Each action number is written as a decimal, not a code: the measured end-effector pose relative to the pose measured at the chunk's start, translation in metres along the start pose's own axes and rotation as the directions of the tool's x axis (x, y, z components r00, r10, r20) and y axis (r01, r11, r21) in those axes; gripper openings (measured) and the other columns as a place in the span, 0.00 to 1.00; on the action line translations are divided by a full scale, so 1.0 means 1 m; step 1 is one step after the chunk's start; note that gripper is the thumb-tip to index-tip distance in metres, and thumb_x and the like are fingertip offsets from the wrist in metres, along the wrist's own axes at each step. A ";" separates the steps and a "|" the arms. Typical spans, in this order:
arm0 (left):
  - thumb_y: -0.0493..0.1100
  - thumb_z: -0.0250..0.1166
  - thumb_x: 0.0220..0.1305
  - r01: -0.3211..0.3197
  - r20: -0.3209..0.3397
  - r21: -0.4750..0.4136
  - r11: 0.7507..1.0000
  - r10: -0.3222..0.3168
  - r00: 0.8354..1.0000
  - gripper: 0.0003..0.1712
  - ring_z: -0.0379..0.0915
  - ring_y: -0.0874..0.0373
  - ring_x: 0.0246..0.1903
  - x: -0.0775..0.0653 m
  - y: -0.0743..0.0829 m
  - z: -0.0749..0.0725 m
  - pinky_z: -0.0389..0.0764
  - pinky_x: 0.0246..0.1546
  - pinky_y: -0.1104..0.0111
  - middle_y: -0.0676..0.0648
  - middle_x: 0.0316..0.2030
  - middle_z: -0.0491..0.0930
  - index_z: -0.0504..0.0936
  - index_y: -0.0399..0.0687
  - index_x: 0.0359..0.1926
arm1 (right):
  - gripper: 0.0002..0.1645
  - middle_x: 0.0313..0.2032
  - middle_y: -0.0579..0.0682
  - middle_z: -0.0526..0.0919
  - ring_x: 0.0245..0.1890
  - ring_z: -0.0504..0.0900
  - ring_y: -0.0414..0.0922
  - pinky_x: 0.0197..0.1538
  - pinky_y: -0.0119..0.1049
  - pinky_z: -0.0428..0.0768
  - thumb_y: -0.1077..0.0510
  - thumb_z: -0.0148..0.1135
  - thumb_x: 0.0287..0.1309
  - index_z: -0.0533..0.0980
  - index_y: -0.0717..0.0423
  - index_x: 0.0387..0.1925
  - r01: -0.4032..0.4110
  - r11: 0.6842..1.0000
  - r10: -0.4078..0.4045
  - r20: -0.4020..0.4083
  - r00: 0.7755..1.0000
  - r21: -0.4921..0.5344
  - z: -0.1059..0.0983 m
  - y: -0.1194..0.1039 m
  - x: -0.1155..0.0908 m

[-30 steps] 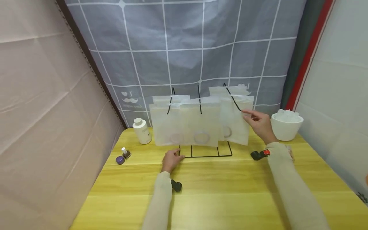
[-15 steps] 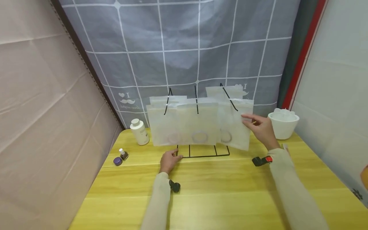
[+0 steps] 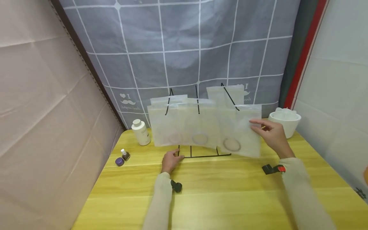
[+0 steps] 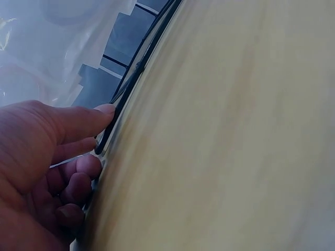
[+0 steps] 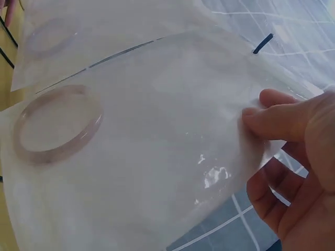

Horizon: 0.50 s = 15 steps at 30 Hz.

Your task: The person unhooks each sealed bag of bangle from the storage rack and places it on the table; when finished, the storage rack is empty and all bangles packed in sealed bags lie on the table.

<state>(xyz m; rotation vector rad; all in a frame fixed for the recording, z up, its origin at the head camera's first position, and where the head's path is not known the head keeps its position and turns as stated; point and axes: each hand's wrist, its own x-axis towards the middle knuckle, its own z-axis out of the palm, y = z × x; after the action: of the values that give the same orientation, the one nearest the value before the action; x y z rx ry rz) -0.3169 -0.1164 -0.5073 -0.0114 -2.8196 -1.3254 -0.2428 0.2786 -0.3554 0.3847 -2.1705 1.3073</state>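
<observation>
Translucent zip bags hang from a black wire rack [image 3: 207, 156] with several slanted hooks. My left hand [image 3: 170, 160] pinches the front left corner of the rack's base; in the left wrist view, thumb and a finger meet at the wire [image 4: 125, 99]. With thumb and fingertips, my right hand [image 3: 271, 134] pinches the right edge of the frontmost bag [image 3: 247, 137] on the right hook. A pale pinkish bangle [image 5: 47, 156] shows through that bag's lower part. The dark hook tip [image 5: 263, 43] pokes out near the bag's top. Other bags [image 3: 164, 124] hang at left and middle, ring shapes inside.
A white bottle [image 3: 141, 132] stands left of the rack. Nearer lie a small nail polish bottle [image 3: 125, 155] and a purple lid [image 3: 119, 161]. Beyond my right hand stands a white pot [image 3: 288, 123]. A grey checked cloth [image 3: 181, 67] hangs behind the wooden table [image 3: 207, 191].
My right hand has left the right hook's tip and taken the front bag's edge, drawing it right and toward me. My left hand stays on the rack's base.
</observation>
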 end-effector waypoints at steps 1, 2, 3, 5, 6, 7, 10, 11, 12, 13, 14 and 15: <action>0.46 0.72 0.63 0.001 0.005 0.000 1.000 -0.001 1.000 0.28 0.58 0.59 0.20 -0.001 0.000 0.001 0.62 0.23 0.66 0.49 0.26 0.74 0.81 0.44 0.62 | 0.14 0.42 0.27 0.85 0.37 0.80 0.30 0.39 0.20 0.75 0.70 0.69 0.58 0.84 0.68 0.47 0.000 1.000 0.000 -0.002 1.000 -0.003 -0.002 -0.001 -0.003; 0.46 0.72 0.63 0.002 0.009 0.000 1.000 -0.002 1.000 0.28 0.58 0.59 0.19 -0.001 0.000 0.002 0.62 0.23 0.66 0.49 0.25 0.74 0.81 0.44 0.62 | 0.14 0.41 0.27 0.86 0.37 0.80 0.30 0.39 0.20 0.75 0.70 0.69 0.58 0.85 0.67 0.47 0.000 1.000 0.000 -0.006 1.000 -0.004 -0.004 -0.003 -0.005; 0.46 0.72 0.63 0.003 0.011 0.000 1.000 -0.003 1.000 0.28 0.58 0.59 0.19 -0.002 0.001 0.002 0.62 0.23 0.66 0.49 0.26 0.74 0.81 0.44 0.62 | 0.14 0.41 0.28 0.86 0.37 0.80 0.29 0.39 0.19 0.75 0.71 0.69 0.58 0.85 0.68 0.47 0.003 1.000 -0.003 -0.009 1.000 -0.005 -0.006 -0.003 -0.007; 0.47 0.72 0.63 0.003 0.011 0.006 1.000 -0.003 1.000 0.28 0.59 0.59 0.20 -0.002 0.001 0.003 0.63 0.24 0.66 0.49 0.27 0.75 0.81 0.45 0.62 | 0.14 0.41 0.29 0.87 0.38 0.81 0.28 0.39 0.19 0.75 0.72 0.69 0.56 0.85 0.68 0.46 0.011 1.000 -0.011 -0.018 1.000 -0.013 -0.009 -0.002 -0.010; 0.47 0.72 0.63 0.001 0.008 0.014 1.000 -0.001 1.000 0.28 0.61 0.58 0.21 -0.002 0.001 0.004 0.64 0.25 0.65 0.49 0.28 0.76 0.81 0.45 0.62 | 0.14 0.42 0.29 0.87 0.38 0.81 0.28 0.39 0.19 0.75 0.73 0.70 0.56 0.85 0.68 0.46 0.017 1.000 -0.017 -0.021 1.000 -0.017 -0.011 0.000 -0.011; 0.47 0.72 0.63 0.002 0.003 0.020 1.000 -0.002 1.000 0.28 0.62 0.58 0.23 -0.003 0.001 0.004 0.65 0.26 0.65 0.48 0.30 0.77 0.82 0.46 0.62 | 0.15 0.42 0.29 0.87 0.39 0.81 0.27 0.40 0.19 0.75 0.73 0.70 0.55 0.85 0.67 0.46 0.021 1.000 -0.022 -0.023 0.999 -0.019 -0.013 0.003 -0.012; 0.49 0.72 0.63 0.006 -0.013 0.034 0.999 -0.005 1.000 0.28 0.68 0.56 0.29 -0.003 0.002 0.003 0.68 0.32 0.64 0.47 0.36 0.80 0.82 0.47 0.62 | 0.17 0.43 0.29 0.87 0.40 0.81 0.26 0.41 0.18 0.74 0.74 0.71 0.54 0.85 0.66 0.47 0.051 0.998 -0.051 -0.014 0.999 -0.027 -0.019 0.007 -0.014; 0.49 0.72 0.63 0.009 -0.016 0.032 0.999 -0.008 1.000 0.28 0.68 0.56 0.30 -0.003 0.002 0.003 0.69 0.32 0.63 0.47 0.38 0.81 0.82 0.47 0.62 | 0.17 0.43 0.29 0.87 0.40 0.81 0.27 0.41 0.19 0.74 0.73 0.71 0.54 0.86 0.64 0.47 0.051 0.998 -0.051 -0.007 0.999 -0.029 -0.023 0.006 -0.015; 0.49 0.72 0.63 0.014 -0.016 0.031 0.999 -0.013 1.000 0.28 0.68 0.56 0.30 -0.003 0.001 0.002 0.69 0.33 0.63 0.47 0.39 0.81 0.82 0.48 0.62 | 0.17 0.43 0.29 0.87 0.38 0.81 0.28 0.36 0.19 0.74 0.72 0.71 0.54 0.86 0.63 0.48 0.043 0.999 -0.043 0.002 0.999 -0.025 -0.026 0.004 -0.017; 0.49 0.72 0.63 0.014 -0.018 0.030 0.999 -0.014 1.000 0.28 0.68 0.56 0.30 -0.003 0.001 0.002 0.69 0.33 0.63 0.47 0.39 0.81 0.82 0.48 0.62 | 0.17 0.43 0.29 0.87 0.36 0.80 0.29 0.31 0.20 0.74 0.72 0.71 0.55 0.86 0.62 0.48 0.029 0.999 -0.029 0.011 1.000 -0.016 -0.030 0.001 -0.020; 0.49 0.72 0.63 0.014 -0.014 0.027 1.000 -0.014 1.000 0.28 0.67 0.56 0.28 -0.003 0.001 0.001 0.68 0.32 0.63 0.47 0.38 0.81 0.81 0.47 0.63 | 0.17 0.43 0.30 0.87 0.34 0.79 0.31 0.26 0.22 0.73 0.71 0.71 0.55 0.86 0.62 0.48 0.019 1.000 -0.019 0.021 1.000 -0.011 -0.035 -0.003 -0.023; 0.49 0.72 0.63 0.013 -0.012 0.024 1.000 -0.013 1.000 0.28 0.66 0.56 0.27 -0.002 0.001 0.001 0.67 0.30 0.63 0.47 0.37 0.80 0.81 0.47 0.63 | 0.17 0.43 0.31 0.87 0.31 0.78 0.32 0.22 0.25 0.72 0.71 0.71 0.56 0.85 0.62 0.49 0.001 1.000 -0.001 0.032 0.999 0.000 -0.040 -0.008 -0.027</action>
<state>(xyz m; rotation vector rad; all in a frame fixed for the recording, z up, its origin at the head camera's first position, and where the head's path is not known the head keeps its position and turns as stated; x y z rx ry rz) -0.3147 -0.1152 -0.5076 0.0154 -2.8307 -1.2897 -0.2044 0.3084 -0.3519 0.4098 -2.1966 1.3090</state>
